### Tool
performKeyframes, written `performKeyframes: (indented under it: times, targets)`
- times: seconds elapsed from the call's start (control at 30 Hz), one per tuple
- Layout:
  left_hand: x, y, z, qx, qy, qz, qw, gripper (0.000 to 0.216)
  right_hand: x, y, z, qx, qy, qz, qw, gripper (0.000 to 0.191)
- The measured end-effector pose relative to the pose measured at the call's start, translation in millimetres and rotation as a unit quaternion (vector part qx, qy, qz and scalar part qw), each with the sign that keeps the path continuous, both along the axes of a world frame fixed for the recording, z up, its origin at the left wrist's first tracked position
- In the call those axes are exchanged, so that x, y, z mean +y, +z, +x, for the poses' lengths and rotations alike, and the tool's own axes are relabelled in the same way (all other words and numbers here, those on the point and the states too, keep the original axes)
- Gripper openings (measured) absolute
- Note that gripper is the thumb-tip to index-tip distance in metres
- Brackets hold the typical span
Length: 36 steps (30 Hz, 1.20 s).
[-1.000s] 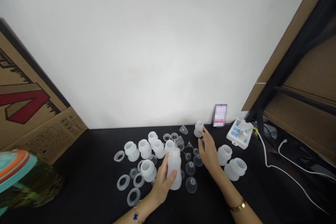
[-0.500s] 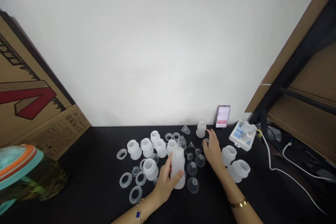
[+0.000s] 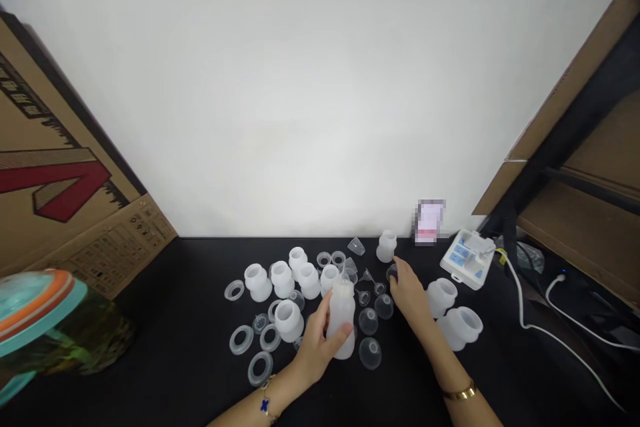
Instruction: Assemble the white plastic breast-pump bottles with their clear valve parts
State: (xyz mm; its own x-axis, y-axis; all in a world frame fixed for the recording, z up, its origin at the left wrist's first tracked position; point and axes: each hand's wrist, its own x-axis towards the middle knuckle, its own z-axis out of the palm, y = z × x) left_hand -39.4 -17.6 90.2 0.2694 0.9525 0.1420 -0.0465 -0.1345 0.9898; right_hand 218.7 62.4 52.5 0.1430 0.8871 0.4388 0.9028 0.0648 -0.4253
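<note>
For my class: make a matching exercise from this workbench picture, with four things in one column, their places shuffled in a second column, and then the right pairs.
Things
1. bottle
2. cardboard box
3. white device
4. gold bracelet

Places
A. on the wrist of the right hand
B. at the far left of the picture
C. held upright in the left hand
D. to the right of the loose parts, with a white cable beside it

Pairs: 1-C, 2-B, 3-D, 4-A
</note>
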Motion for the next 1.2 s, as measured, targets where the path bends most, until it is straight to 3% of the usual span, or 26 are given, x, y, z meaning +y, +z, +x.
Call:
performKeyframes:
  times: [0.4, 0.6, 0.73, 0.9, 1.03, 1.2]
  targets:
    - [-2.5, 3.8, 1.6, 0.004, -0.011, -0.012, 1.000, 0.073, -2.9, 9.4, -0.3, 0.020, 0.015, 0.000, 1.000, 0.046]
    - [-3.0, 13.5, 2.8, 0.003, -0.023, -0.003, 1.000, 0.064, -6.1, 31.2, -11.3, 0.180, 0.057, 0.038, 0.981, 0.042]
    - [-3.5, 16.0, 3.5, 0.002, -0.024, -0.005, 1.000, 0.059, -9.2, 43.8, -18.8, 0.374, 0.085, -0.013, 0.924, 0.052]
    - [-4.2, 15.1, 3.2, -0.007, -0.040, -0.009, 0.999, 0.056, -13.3, 55.2, -28.3, 0.590, 0.117, -0.027, 0.798, 0.060]
    - [-1.9, 12.8, 2.5, -0.010, -0.049, -0.007, 0.999, 0.057, -17.6, 62.1, -34.2, 0.675, 0.131, -0.039, 0.725, 0.050]
    - [-0.2, 13.5, 1.8, -0.001, -0.065, 0.005, 0.998, 0.056, -21.7, 67.9, -38.3, 0.724, 0.157, -0.074, 0.667, 0.047]
